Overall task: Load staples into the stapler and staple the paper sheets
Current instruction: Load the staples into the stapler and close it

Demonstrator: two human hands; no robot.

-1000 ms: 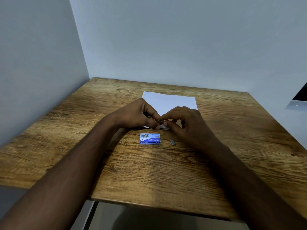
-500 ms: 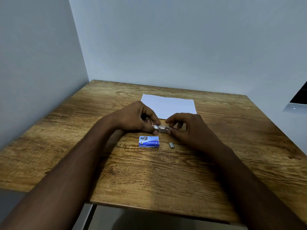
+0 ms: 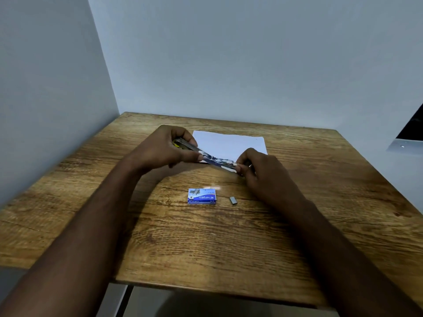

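A slim metal stapler [image 3: 210, 157] is held above the wooden table [image 3: 206, 243], stretched out long between both hands. My left hand [image 3: 164, 149] grips its left end, where a bit of yellow shows. My right hand [image 3: 263, 170] pinches its right end with thumb and fingers. White paper sheets [image 3: 229, 143] lie flat on the table just behind the hands. A blue staple box [image 3: 202, 196] rests in front of the hands, and a small grey strip of staples [image 3: 233, 200] lies to its right.
Grey walls close in the table at the back and on the left. The table's near edge [image 3: 206, 287] runs across the bottom of the view. A dark panel [image 3: 412, 124] shows at the far right.
The hands have moved apart. My left hand rose up and to the left, and the stapler now appears drawn out much longer between the two hands.
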